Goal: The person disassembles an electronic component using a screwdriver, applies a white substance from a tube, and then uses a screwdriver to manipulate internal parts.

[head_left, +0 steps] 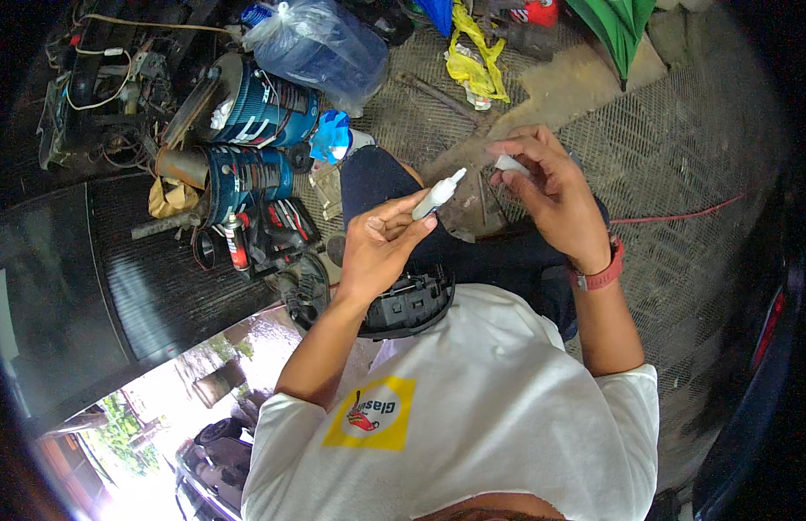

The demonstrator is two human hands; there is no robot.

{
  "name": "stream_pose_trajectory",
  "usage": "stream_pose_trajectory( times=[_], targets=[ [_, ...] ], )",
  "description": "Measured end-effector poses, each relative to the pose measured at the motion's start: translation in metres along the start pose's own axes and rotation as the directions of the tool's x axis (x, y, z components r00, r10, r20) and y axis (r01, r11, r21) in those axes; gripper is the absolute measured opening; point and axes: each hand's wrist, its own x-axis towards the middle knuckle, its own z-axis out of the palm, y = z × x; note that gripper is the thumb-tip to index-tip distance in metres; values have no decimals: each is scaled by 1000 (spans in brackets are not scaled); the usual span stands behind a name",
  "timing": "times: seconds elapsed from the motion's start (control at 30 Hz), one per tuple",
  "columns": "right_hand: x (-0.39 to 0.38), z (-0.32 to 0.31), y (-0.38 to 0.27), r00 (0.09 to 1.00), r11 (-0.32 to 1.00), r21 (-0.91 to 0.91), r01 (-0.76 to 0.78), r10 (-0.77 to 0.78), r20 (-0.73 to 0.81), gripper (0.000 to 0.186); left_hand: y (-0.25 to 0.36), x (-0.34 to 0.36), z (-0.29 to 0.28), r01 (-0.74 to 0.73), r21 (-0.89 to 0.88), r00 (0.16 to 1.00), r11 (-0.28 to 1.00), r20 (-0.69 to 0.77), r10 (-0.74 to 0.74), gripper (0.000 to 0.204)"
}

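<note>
Between the fingertips of my left hand [377, 247] is a small white glue bottle [437, 195], tilted, its narrow nozzle pointing up and to the right. My right hand [550, 187], with a red watch strap on the wrist, pinches a white cap [510, 165] a short way right of the nozzle. Cap and bottle are apart. A black moulded plastic part [407, 308] lies against my lap under my left forearm; the forearm hides some of it.
Blue buckets [273, 108], a red-and-white spray can [236, 243] and a black bottle [286, 226] stand to the left. Farther off are a large clear water jug [320, 48], a yellow plastic bag [474, 61] and a green umbrella [618, 35]. A red cord [680, 215] crosses the patterned floor at right.
</note>
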Motion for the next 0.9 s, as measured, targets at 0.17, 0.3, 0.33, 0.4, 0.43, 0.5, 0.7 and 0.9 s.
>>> stream_pose_trajectory(
  times=[0.17,0.3,0.33,0.4,0.43,0.5,0.7,0.9],
  targets=[
    [7,-1,-11,999,984,177,-29,24,33,33,2,-2,1,-64,-13,998,998,14,64,46],
    [11,1,-26,998,997,76,33,-38,58,26,1,-5,2,-85,4,996,996,17,85,44],
    [11,1,-26,996,997,52,49,-53,68,25,1,-5,2,-81,22,996,996,26,80,44],
    [11,3,-25,992,997,8,81,-81,95,23,0,-7,1,-78,45,996,996,41,76,43],
    [12,4,-24,988,994,-19,108,-105,117,23,0,-7,1,-81,51,996,995,50,78,43],
    [13,4,-24,976,984,-76,162,-149,162,24,2,-8,1,-76,66,995,995,70,71,43],
    [16,5,-52,963,945,-326,7,81,256,21,-3,-14,4,-138,54,988,989,80,134,40],
    [16,3,-48,940,944,-290,158,-53,338,24,6,-18,1,-125,71,990,990,80,119,39]
  ],
)
